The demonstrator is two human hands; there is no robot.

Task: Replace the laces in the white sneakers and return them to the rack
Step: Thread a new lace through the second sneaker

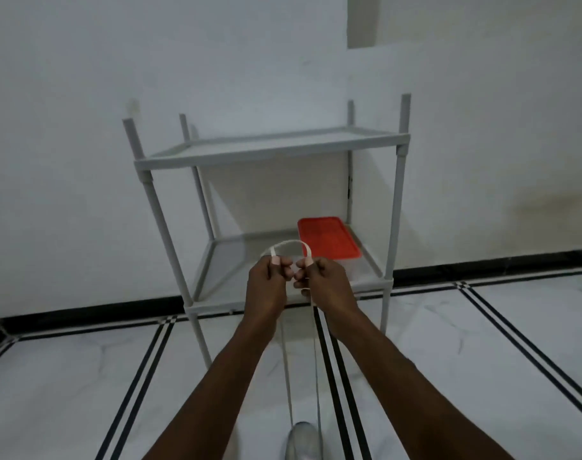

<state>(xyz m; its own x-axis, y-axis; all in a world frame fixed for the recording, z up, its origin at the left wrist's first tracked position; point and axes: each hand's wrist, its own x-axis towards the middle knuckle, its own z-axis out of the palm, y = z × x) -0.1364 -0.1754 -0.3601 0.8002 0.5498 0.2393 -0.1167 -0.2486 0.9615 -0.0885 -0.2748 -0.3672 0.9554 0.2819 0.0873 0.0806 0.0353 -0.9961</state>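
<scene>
Step judged: lace handling, mid-task, threading not finished. Flat white shoelace (288,243) was pinched by both hands, arched in loop between them. Left hand (269,280) fingers curled round one side; right hand (323,280) fingers curled round other. Two strands were seen hanging down to white sneaker (302,439) on pale tiled floor (84,376), bottom edge, mostly cropped. Second sneaker not seen.

Next move, judged: lace ends evened, then fed through eyelets; eyelets hidden here.

Grey two-shelf plastic rack (269,149) was stood against wall ahead. Red flat rectangular lid (328,239) was laid on lower shelf, right side; could crowd sneaker placement.
</scene>
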